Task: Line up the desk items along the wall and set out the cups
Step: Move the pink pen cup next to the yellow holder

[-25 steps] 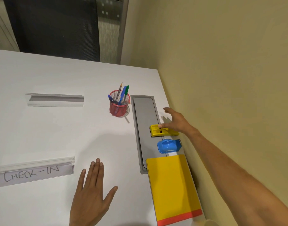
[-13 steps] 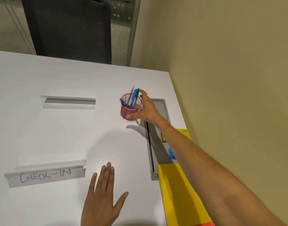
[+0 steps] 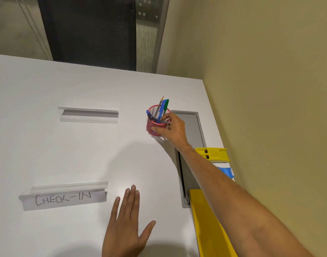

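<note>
A red mesh pen cup (image 3: 153, 125) holding several pens and a pencil stands on the white desk (image 3: 66, 154), just left of a grey cable hatch (image 3: 193, 138). My right hand (image 3: 173, 127) is closed around the cup's right side, thumb on its front. My left hand (image 3: 128, 223) lies flat on the desk near the front, fingers spread, holding nothing. Along the wall sit a yellow hole punch (image 3: 214, 154), a blue stapler (image 3: 227, 173) partly hidden by my forearm, and a yellow folder (image 3: 207, 225).
A clear sign holder marked CHECK-IN (image 3: 63, 195) stands front left, and a second clear holder (image 3: 88, 115) stands further back. A dark mesh chair back (image 3: 90, 32) is behind the desk's far edge. The beige wall (image 3: 270, 108) runs along the right.
My right hand left the yellow hole punch, moved left to the pen cup and closed on it. The view shifted, so the items by the wall show more. My left hand stayed flat.
</note>
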Demonstrator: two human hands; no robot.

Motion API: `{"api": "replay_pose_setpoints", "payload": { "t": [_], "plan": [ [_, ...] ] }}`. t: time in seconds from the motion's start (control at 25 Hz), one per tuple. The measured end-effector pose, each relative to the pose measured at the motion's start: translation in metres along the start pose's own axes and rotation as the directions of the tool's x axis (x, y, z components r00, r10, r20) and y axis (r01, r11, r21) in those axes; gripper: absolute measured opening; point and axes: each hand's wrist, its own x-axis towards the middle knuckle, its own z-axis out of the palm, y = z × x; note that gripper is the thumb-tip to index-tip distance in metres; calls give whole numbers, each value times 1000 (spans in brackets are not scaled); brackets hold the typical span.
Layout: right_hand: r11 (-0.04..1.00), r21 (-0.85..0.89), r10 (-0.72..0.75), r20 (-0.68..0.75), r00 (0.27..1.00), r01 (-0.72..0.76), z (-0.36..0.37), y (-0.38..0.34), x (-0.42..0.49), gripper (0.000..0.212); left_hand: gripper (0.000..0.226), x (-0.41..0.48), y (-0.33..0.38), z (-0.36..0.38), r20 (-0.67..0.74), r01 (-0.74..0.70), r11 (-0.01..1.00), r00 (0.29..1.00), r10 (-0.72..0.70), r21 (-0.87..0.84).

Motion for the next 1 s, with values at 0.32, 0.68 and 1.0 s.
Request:
{"api": "replay_pose_setpoints", "payload": {
  "t": [0.32, 0.68, 1.0],
  "plan": [
    [986, -161, -48, -97, 994, 32, -10, -1, 0, 48, 95, -2, 2, 0, -7, -5, 1000, 1000, 5, 12],
    [966, -257, -23, -216, 976, -35, -97, 17, 0, 56, 96, -2, -2, 2, -11, -12, 999, 1000, 13, 48],
    [926, -307, 102, -350, 931, -217, -164, 70, -22, 52, 96, -3, -2, 5, -18, -17, 998, 1000, 18, 55]
  ]
}}
